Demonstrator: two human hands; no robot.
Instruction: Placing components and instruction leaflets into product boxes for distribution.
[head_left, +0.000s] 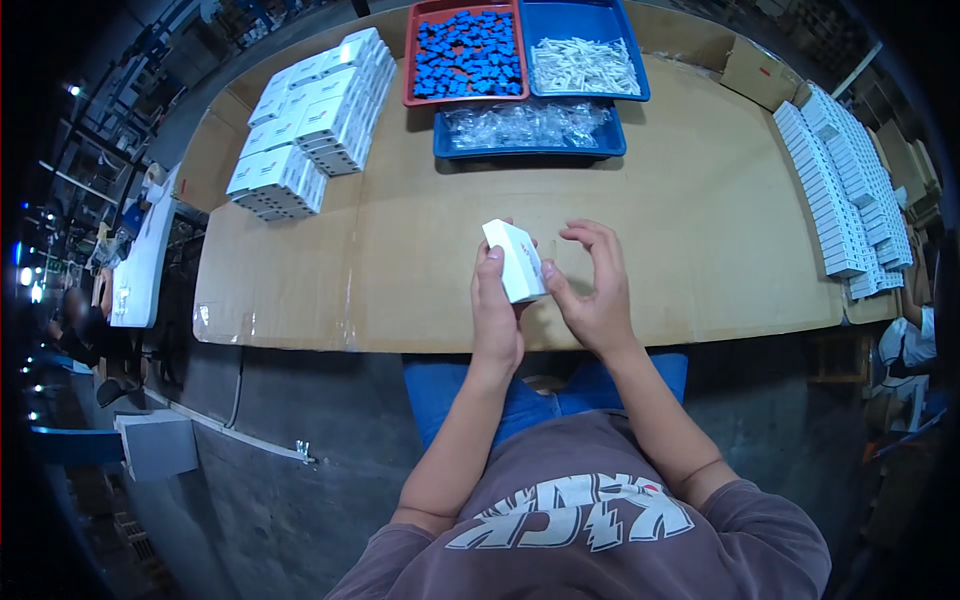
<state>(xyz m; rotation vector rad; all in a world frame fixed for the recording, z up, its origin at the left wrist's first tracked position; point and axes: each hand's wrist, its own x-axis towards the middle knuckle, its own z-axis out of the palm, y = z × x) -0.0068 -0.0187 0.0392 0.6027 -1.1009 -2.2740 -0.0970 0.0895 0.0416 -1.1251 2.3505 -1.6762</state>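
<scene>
A small white carton [516, 262] is held up over the near middle of the table, tilted, with faint print on one face. My left hand [494, 310] grips it from the left, thumb along its side and fingers behind it, partly hidden. On the other side, my right hand [600, 295] has its fingers apart and curved, with nothing between them. The right thumb tip is at the carton's lower right edge; whether it presses there I cannot tell.
Cardboard covers the table [420, 260]. At the far side stand a red tray [408, 85] of blue pieces, a blue tray [640, 75] of white sticks and a blue tray [530, 153] of clear plastic pieces. White cartons stand stacked at left [290, 170] and right [830, 190].
</scene>
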